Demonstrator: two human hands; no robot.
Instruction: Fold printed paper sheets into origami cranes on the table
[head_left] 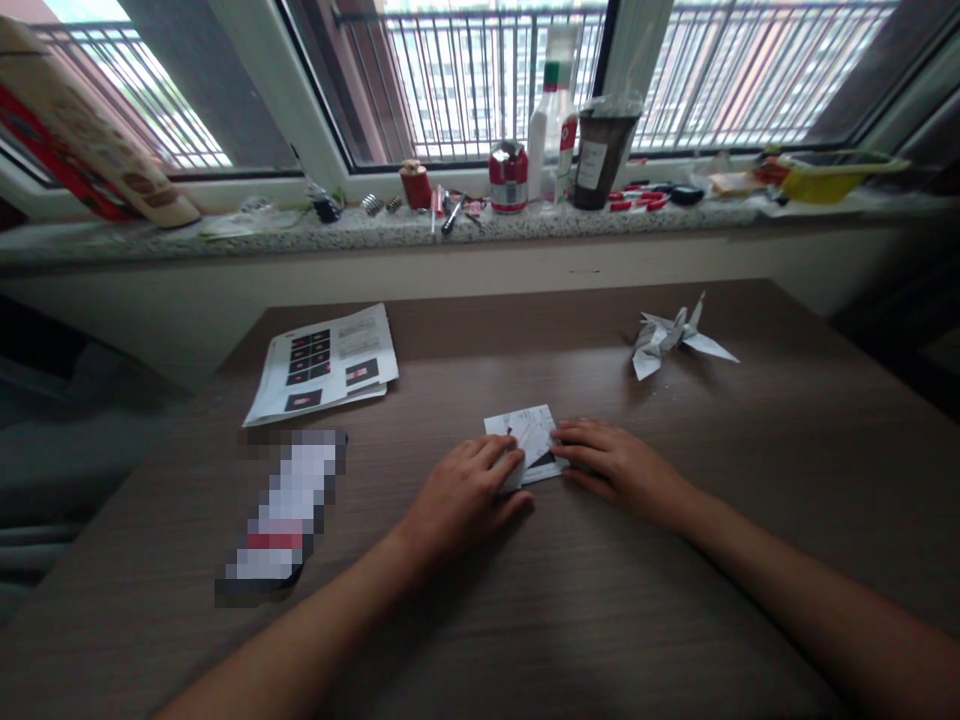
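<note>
A small folded piece of printed paper (536, 430) lies on the brown table in front of me. My left hand (476, 480) covers its left side, fingers bent over a flap of the sheet and the thumb lower down near the front edge. From the right, my right hand (611, 460) reaches in with fingers stretched out, their tips touching the right edge of the paper. Part of the paper's left side is hidden under my left hand. Further back on the right sits a folded paper crane (671, 335), apart from both hands.
A printed leaflet (330, 365) lies at the back left, with a blurred-out phone-like object (285, 515) nearer. Along the stone windowsill (360, 235) stand a red can (508, 178), a dark drink cup (600, 155), bottles and a yellow container (825, 180).
</note>
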